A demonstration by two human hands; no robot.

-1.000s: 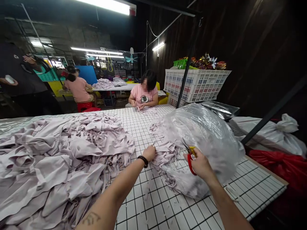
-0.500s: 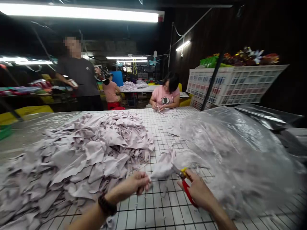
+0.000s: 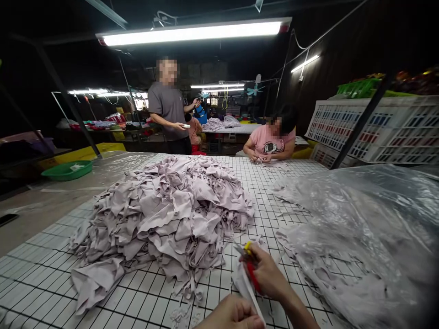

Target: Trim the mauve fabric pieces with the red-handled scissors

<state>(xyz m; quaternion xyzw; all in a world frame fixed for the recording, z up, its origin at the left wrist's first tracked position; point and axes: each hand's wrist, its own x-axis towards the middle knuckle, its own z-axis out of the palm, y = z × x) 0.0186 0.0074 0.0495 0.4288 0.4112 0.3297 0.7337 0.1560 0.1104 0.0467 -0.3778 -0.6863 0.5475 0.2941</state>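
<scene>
My right hand [image 3: 269, 274] is closed around red-handled scissors [image 3: 252, 273] with a yellow part near the pivot, their blades pointing up and left. A pale pinkish-grey piece of fabric [image 3: 244, 284] stretches from beside the scissors down to my left hand [image 3: 235, 314], which pinches its end at the bottom edge of the view. Part of my left hand is cut off by the frame. Left of both hands rises a large heap of similar fabric pieces [image 3: 178, 201]. Small scraps [image 3: 181, 315] lie by the heap's near edge.
The table [image 3: 37, 262] has a black grid on white. Clear plastic [image 3: 373, 219] with fabric under it covers the right side. One person [image 3: 270, 141] sits across the table; another [image 3: 169, 109] stands behind it. A green basin [image 3: 66, 170] and white crates [image 3: 373, 128] flank the table.
The view has swung left. My left hand has come down and nearer, drawing the fabric into a strip. The scissors now point more to the left, beside the fabric.
</scene>
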